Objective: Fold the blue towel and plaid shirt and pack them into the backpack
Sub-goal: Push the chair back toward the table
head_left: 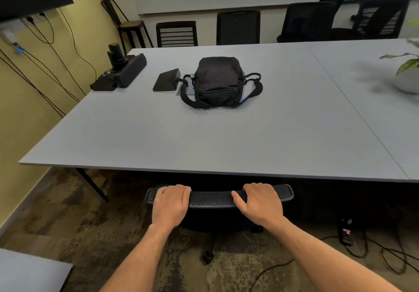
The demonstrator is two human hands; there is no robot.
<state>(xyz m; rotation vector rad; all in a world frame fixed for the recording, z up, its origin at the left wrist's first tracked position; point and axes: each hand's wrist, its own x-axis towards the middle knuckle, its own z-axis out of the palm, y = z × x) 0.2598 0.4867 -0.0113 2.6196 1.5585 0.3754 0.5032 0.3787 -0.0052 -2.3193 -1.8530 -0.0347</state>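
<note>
The backpack (pixel 217 81), black with its front zip closed, stood on the grey table (pixel 158 133) toward the far middle, its straps splayed to either side. It was well apart from both hands, beyond the near table edge. The left hand (pixel 170 204) gripped the top of a mesh chair back (pixel 213 197) pushed under the table, fingers curled together over the rim. The right hand (pixel 260 203) gripped the same rim farther right, fingers curled over it, thumb spread along the near face. A flat black box (pixel 166 80) lay just left of the backpack. A black device (pixel 123 71) sat near the table's left edge.
</note>
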